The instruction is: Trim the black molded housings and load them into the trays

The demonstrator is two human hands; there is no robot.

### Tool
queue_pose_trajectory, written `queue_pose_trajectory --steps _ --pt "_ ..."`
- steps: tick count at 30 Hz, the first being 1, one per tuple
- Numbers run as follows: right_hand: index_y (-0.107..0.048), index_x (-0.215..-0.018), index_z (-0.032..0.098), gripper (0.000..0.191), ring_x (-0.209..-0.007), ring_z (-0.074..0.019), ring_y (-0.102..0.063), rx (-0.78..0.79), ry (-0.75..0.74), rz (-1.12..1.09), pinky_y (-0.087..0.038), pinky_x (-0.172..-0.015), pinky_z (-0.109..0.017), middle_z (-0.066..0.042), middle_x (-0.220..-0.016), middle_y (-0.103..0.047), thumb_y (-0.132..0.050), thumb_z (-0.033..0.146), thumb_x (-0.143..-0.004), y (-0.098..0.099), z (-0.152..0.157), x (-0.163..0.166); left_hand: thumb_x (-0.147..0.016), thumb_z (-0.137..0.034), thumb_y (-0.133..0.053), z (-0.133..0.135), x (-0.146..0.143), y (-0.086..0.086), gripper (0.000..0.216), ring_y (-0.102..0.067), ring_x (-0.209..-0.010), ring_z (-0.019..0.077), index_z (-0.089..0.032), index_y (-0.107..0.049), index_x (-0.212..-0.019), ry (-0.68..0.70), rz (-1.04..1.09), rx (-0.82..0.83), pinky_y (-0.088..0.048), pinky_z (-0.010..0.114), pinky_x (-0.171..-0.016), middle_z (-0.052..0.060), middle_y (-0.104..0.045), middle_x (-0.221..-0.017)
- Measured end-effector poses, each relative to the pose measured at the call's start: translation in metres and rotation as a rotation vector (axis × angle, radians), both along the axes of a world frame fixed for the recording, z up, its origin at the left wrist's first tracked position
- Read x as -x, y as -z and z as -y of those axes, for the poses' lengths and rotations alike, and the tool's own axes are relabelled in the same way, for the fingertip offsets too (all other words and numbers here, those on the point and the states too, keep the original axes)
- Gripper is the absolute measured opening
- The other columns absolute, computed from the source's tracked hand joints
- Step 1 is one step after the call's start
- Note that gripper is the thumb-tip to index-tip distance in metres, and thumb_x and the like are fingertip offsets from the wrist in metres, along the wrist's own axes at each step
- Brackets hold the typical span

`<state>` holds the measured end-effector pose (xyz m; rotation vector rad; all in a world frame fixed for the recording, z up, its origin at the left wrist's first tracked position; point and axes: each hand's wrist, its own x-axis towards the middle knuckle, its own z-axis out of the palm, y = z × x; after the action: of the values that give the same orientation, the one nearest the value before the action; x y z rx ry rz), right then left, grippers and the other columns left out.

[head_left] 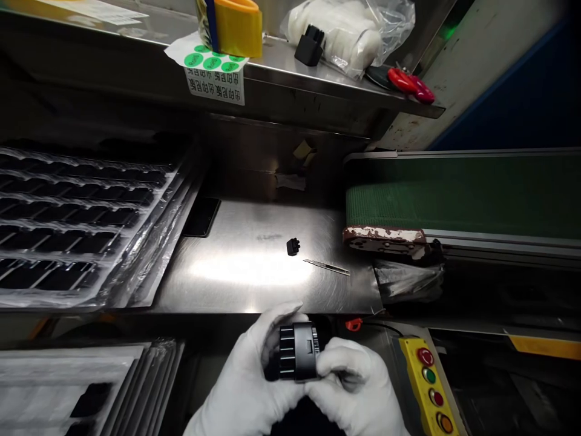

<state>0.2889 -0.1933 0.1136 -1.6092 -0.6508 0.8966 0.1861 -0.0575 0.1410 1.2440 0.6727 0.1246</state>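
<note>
While both gloved hands meet below the steel bench's front edge, the left hand cradles a ribbed black plastic housing, fingers curled around its side; the right hand pinches its other end, evidently steadying it for close inspection; a smaller black part and thin blade lie apart on the bench.
</note>
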Motion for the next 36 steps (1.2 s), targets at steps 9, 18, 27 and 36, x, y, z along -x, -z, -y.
queue_pose_trajectory --steps 9,18,27,36 --pt "-0.074 -0.068 0.023 0.006 -0.053 -0.013 -0.053 -0.116 0.028 0.013 -0.04 -0.052 -0.027 0.002 -0.058 -0.057 -0.077 0.018 -0.068 0.0 -0.001 0.012 -0.064 -0.019 -0.079 0.014 0.019 -0.011 0.063 -0.065 -0.108 0.0259 -0.029 -0.057 -0.122 -0.181 -0.036 -0.058 -0.054 0.034 -0.094 0.005 -0.066 -0.118" --pt "-0.069 -0.067 0.02 0.016 -0.052 -0.0125 -0.054 -0.089 -0.146 0.239 -0.044 -0.051 -0.025 0.002 -0.058 -0.057 -0.065 0.005 -0.068 0.006 -0.006 0.01 -0.058 -0.007 -0.069 0.01 0.022 -0.019 0.062 -0.066 -0.101 0.0245 -0.025 -0.057 -0.116 -0.242 -0.093 0.024 -0.054 0.033 -0.09 0.003 -0.068 -0.107" --pt "-0.065 -0.063 0.019 0.02 -0.046 -0.008 -0.048 -0.187 -0.051 0.228 -0.04 -0.044 -0.019 0.006 -0.054 -0.053 -0.065 -0.001 -0.06 0.003 -0.013 0.016 -0.061 -0.005 -0.067 0.003 0.016 -0.021 0.051 -0.068 -0.082 0.0192 -0.021 -0.056 -0.109 -0.191 -0.105 0.135 -0.056 0.028 -0.073 0.0 -0.07 -0.089" --pt "-0.066 -0.063 0.02 0.023 -0.046 -0.0062 -0.046 -0.128 -0.026 0.182 -0.037 -0.044 -0.017 0.007 -0.053 -0.051 -0.065 -0.003 -0.058 0.01 -0.011 0.018 -0.06 -0.007 -0.068 -0.002 0.011 -0.014 0.054 -0.067 -0.072 0.018 -0.02 -0.055 -0.111 -0.137 -0.15 0.191 -0.053 0.027 -0.064 0.0 -0.07 -0.082"
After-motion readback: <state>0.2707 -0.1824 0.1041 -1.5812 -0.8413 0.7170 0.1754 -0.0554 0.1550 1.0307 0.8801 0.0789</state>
